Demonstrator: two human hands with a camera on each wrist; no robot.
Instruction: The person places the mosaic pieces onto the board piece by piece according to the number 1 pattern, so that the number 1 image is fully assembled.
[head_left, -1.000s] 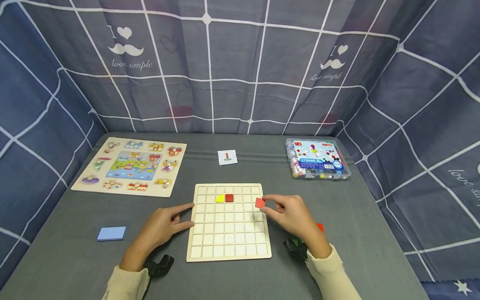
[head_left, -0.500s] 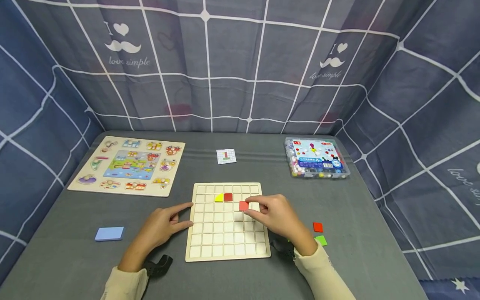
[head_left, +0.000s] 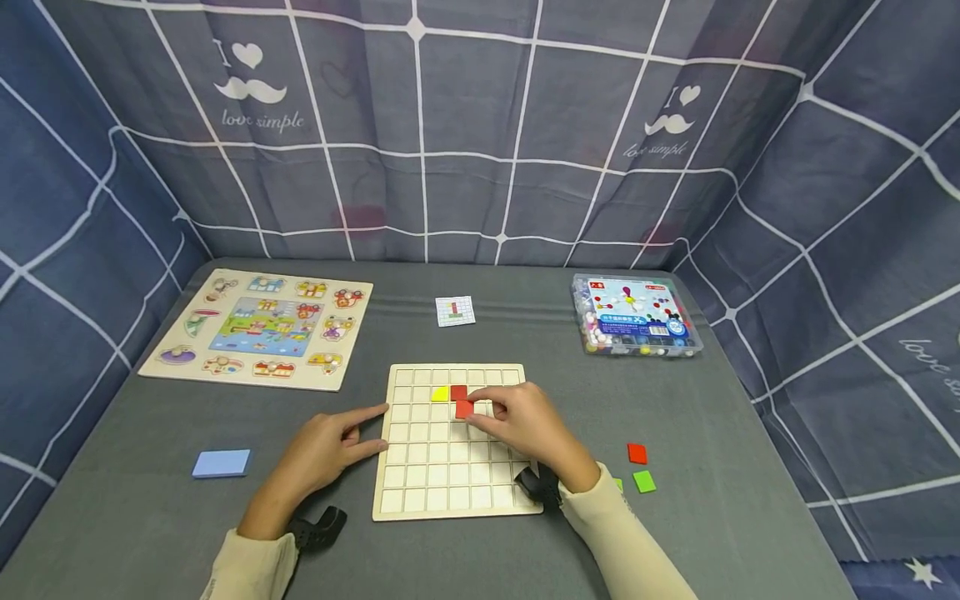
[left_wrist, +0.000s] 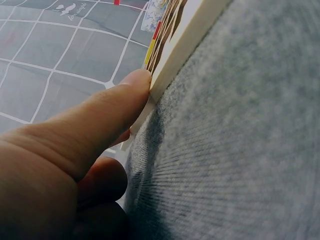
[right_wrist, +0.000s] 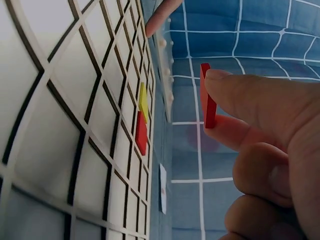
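Observation:
My right hand [head_left: 528,425] pinches a red square tile [head_left: 464,409] between thumb and index finger. In the right wrist view that red tile [right_wrist: 208,97] stands off the board's surface. The wooden grid board [head_left: 420,479] lies below it. On the board, a yellow tile [head_left: 440,394] sits directly left of another red tile [head_left: 458,392], in the second row from the top. My left hand [head_left: 326,450] touches the board's left edge with the tips of its extended index finger and thumb. In the left wrist view the thumb [left_wrist: 120,97] rests against the board's side.
Loose red [head_left: 637,453] and green [head_left: 644,482] tiles lie right of the board, one partly behind my sleeve. Behind the board is a small pattern card [head_left: 455,312]. A picture puzzle board [head_left: 352,287], a blue block [head_left: 221,464] and a plastic case [head_left: 637,317] surround it.
My right hand has carried the red tile leftward, from the board's right edge to just below the placed red tile. My left hand has stayed at the board's left edge.

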